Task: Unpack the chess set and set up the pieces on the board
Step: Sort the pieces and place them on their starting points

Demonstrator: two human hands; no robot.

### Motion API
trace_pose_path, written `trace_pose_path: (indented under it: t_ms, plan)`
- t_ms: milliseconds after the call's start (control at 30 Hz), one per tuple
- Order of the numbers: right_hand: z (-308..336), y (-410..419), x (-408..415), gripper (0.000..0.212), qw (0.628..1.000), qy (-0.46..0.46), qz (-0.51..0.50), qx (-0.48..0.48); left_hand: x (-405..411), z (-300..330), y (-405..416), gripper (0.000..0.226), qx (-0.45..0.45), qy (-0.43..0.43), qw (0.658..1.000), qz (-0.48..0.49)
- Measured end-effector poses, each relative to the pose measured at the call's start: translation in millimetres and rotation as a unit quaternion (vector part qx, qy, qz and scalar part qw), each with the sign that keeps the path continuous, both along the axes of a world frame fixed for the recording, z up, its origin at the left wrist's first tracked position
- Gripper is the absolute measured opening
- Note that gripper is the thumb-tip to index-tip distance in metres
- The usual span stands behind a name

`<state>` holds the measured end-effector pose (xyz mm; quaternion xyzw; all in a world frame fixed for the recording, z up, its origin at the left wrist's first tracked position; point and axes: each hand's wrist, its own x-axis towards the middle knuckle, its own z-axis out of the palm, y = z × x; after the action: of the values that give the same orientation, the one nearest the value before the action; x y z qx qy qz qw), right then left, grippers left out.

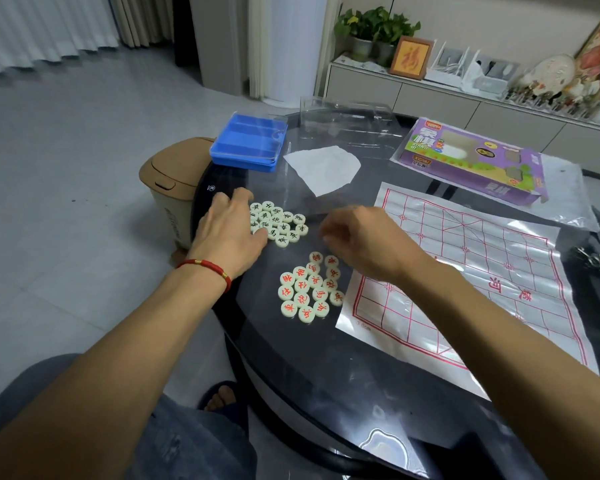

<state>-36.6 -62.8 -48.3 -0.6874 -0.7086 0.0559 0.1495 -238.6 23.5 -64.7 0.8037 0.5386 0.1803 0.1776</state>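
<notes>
- A dark, glossy round surface (326, 358) stands on a pale tiled floor (66, 168), with a low cabinet (430, 98) carrying potted plants (374, 29) and ornaments behind it, and a tan bin (168, 181) at its left edge.
- A white sheet board (482, 271) printed with red lines lies flat on the right; a purple box (471, 161), a blue tray (248, 142) and a clear lid (347, 116) sit at the far side.
- Black-marked pieces (279, 223) form one cluster, red-marked pieces (310, 289) another nearer the person, both left of the board.
- The left hand (227, 230) lies spread and relaxed, fingers (258, 233) touching the black cluster's left edge.
- The right hand (364, 237) hovers curled between the clusters; blurred, so whether it holds a piece cannot be told.
</notes>
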Motion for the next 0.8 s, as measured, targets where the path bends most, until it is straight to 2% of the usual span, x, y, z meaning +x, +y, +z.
trace_pose_path:
  t_ms: [100,200,400,567,700,800]
  plan:
    - [0.5,-20.5,-0.9,0.031,0.998,-0.023,0.054,-0.020,-1.1,9.6,-19.1,0.030,0.042,-0.010,0.996,-0.083]
    - [3.2,-35.1,-6.0,0.036,0.997,-0.037,0.068,-0.025,0.8,14.0,-35.3,0.024,-0.007,0.022,0.984,-0.175]
    - [6.8,-64.2,-13.9,0.034,0.994,-0.055,0.094,-0.006,-6.3,24.5,-44.0,0.038,-0.030,0.085,0.966,-0.241]
    - [-1.3,-69.7,-10.5,0.035,0.996,-0.055,0.074,-0.010,-8.8,19.9,-56.4,0.061,-0.037,0.110,0.958,-0.263]
    - [-8.6,-72.8,-5.0,0.040,0.993,-0.077,0.073,-0.044,-11.9,11.2,-64.3,0.073,-0.036,0.110,0.955,-0.272]
    - [-8.1,-74.8,-2.6,0.048,0.994,-0.059,0.071,-0.055,-14.0,10.8,-68.3,0.077,-0.028,0.103,0.957,-0.272]
